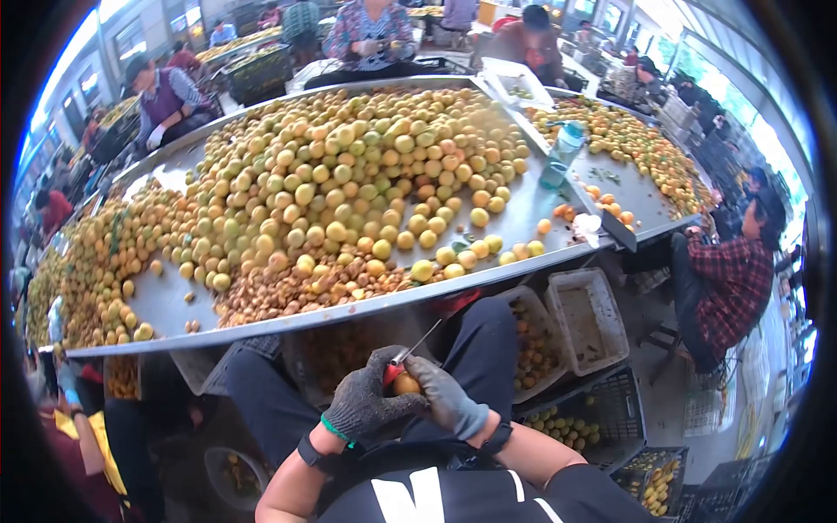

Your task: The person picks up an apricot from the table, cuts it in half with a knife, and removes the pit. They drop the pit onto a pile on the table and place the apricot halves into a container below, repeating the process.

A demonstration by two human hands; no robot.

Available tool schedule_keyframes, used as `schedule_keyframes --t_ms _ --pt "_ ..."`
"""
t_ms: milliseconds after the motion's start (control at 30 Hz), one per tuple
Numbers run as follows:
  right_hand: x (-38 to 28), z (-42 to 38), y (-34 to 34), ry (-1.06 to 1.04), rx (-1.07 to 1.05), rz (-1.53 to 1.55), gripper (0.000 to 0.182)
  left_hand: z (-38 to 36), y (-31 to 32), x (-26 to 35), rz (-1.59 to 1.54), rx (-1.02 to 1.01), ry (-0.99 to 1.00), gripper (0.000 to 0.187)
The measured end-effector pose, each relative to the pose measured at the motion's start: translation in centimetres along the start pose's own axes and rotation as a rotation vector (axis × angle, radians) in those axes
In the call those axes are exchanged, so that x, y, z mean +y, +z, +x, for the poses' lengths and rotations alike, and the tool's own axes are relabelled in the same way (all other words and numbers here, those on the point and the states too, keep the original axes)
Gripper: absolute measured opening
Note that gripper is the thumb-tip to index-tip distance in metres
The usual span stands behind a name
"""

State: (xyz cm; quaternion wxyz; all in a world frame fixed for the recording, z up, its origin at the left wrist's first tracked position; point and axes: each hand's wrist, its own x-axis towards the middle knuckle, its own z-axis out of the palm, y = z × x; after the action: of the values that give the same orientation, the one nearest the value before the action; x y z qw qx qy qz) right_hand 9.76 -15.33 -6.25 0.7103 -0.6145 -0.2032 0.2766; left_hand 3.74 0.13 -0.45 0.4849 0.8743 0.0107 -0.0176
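Both of my hands wear grey work gloves and meet above my lap. My left hand [370,399] is closed around a tool with a red handle [391,373], whose thin metal blade [422,338] points up and to the right. A round yellow-orange fruit [405,384] sits between the two hands, below the handle. My right hand [450,394] is closed against the right side of that fruit. The gloves hide part of the fruit and of the handle.
A metal table [488,277] with heaped fruit and brown pieces [296,296] spans the front. Crates [588,318] stand at the lower right, a bucket [235,475] at the lower left. A person in a checked shirt [732,277] sits at the right; others work behind the table.
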Motion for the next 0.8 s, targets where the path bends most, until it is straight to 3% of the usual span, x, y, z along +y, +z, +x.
schedule_keyframes --t_ms 33,133,300,367,400,467,600,667,700,767,800 --pt "-0.6 0.2 0.1 -0.256 -0.01 -0.367 0.03 0.4 0.2 -0.1 0.003 0.015 -0.014 0.069" --pt "-0.1 1.4 -0.4 -0.333 0.006 -0.643 0.035 0.7 0.8 -1.1 -0.067 0.048 -0.012 0.073" --pt "-1.5 1.6 -0.1 -0.411 -0.143 -0.528 0.035 -0.1 1.6 -3.1 -0.175 0.092 0.044 0.079" --pt "-1.3 1.2 -0.5 -0.205 -0.235 -0.458 0.036 -0.9 0.6 -1.0 0.02 0.117 0.036 0.078" --pt "-0.4 1.2 -0.5 -0.203 -0.238 -0.457 0.036 -1.0 0.5 -0.7 0.02 0.118 0.033 0.078" --pt "0.1 1.8 0.2 -0.413 -0.153 -0.587 0.035 -1.0 0.5 -0.3 0.022 0.137 0.102 0.076" --pt "-0.1 1.5 0.8 -0.26 -0.088 -0.426 0.032 -0.9 1.1 -0.8 -0.177 0.212 0.12 0.069" --pt "0.5 1.5 1.7 -0.57 0.194 -0.658 0.027 -0.8 0.9 -0.3 -0.352 0.23 0.129 0.06" --pt "0.4 1.4 1.9 -0.572 0.196 -0.658 0.027 -0.7 0.9 0.0 -0.351 0.228 0.132 0.06" --pt "-2.1 0.9 3.1 -0.275 0.248 -0.312 0.02 -0.9 1.2 0.8 -0.641 0.259 0.036 0.048" --pt "-2.9 0.8 3.5 -0.275 0.25 -0.31 0.02 -1.2 1.1 1.2 -0.64 0.258 0.036 0.048"
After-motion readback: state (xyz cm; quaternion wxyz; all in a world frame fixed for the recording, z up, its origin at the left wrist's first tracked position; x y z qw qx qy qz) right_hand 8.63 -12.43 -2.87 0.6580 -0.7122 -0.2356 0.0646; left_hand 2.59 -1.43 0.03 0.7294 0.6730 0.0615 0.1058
